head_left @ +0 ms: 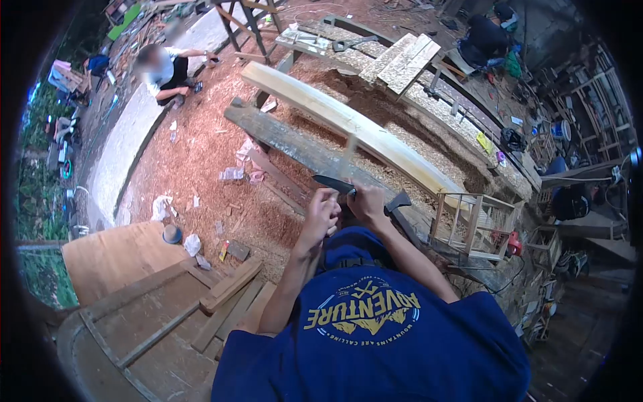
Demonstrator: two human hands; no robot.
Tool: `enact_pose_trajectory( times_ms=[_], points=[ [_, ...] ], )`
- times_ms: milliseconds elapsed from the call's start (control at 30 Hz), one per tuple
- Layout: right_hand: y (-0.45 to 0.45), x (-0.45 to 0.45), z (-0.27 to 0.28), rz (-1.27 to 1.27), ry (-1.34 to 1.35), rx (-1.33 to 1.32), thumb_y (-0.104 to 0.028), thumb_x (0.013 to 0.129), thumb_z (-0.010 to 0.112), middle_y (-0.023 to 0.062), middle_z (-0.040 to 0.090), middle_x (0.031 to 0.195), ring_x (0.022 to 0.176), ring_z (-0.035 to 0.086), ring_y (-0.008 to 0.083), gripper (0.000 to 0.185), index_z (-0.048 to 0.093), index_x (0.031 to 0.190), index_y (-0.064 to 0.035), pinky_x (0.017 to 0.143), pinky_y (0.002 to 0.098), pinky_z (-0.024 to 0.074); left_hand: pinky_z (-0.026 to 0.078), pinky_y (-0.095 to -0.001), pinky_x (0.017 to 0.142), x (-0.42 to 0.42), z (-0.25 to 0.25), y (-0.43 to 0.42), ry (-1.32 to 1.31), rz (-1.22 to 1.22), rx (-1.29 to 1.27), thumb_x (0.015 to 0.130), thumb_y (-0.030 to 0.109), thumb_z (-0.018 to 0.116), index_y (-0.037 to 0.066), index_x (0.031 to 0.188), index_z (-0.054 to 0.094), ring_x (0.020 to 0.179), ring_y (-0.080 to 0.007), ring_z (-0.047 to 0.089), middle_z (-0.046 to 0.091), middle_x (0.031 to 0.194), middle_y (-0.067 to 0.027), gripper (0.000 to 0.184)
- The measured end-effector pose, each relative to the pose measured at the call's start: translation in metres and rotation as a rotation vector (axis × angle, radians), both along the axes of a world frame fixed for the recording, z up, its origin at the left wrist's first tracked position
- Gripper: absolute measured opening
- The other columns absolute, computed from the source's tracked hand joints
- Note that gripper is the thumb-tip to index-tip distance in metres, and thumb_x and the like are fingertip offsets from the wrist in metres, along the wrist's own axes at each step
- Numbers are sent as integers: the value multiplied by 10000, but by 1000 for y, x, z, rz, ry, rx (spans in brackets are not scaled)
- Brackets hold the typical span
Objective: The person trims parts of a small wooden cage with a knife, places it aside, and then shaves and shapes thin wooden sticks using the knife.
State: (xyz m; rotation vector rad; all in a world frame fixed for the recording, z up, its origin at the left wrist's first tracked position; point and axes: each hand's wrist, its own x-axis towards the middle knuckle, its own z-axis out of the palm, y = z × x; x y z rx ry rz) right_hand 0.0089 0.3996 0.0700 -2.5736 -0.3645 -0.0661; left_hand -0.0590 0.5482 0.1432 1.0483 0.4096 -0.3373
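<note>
My right hand is wrapped round the handle of a knife with a dark blade, which points left, away from the fist. Close beside it on the left, my left hand is closed with curled fingers; what it holds, if anything, is hidden. A blurred pale strip stands just beyond the knife; I cannot tell what bears it. Both hands are above the near end of a weathered plank. A dark-handled tool lies right of my right hand.
A long pale beam lies beyond the plank. A wooden frame stands at right. Boards and a framed panel lie at left front. Wood shavings cover the ground. One person crouches far left; another is far right.
</note>
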Motion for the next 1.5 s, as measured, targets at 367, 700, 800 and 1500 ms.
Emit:
enact_pose_trajectory(
  times_ms=[367,700,800,1500],
  points=[
    [-91,45,38,24,307,251,-365,806,678,222,642,752,731,640,404,343,686,920,-41,666,464,496,262,-192,365,89,-21,-50,-87,-203,125,1009,141,447,102,1176,481,432,-15,354,552,721,-2,175],
    [-94,46,48,73,84,373,-397,927,591,197,574,682,645,589,395,365,573,841,-43,568,445,446,241,-235,397,102,-10,-51,-31,-387,334,998,252,497,67,852,550,456,-25,354,439,577,61,241],
    [-97,46,40,129,-8,333,-392,895,649,174,538,598,531,555,357,383,570,778,-36,498,411,418,279,-267,422,98,-14,-45,-143,-371,450,990,249,503,35,781,570,472,-46,382,485,578,26,306],
    [-104,37,11,104,-112,16,-570,843,624,101,544,504,488,586,311,500,546,637,-121,474,407,449,327,-248,495,91,-35,-21,-198,-526,460,1003,240,526,9,841,594,580,-38,402,474,656,50,291]
  ],
)
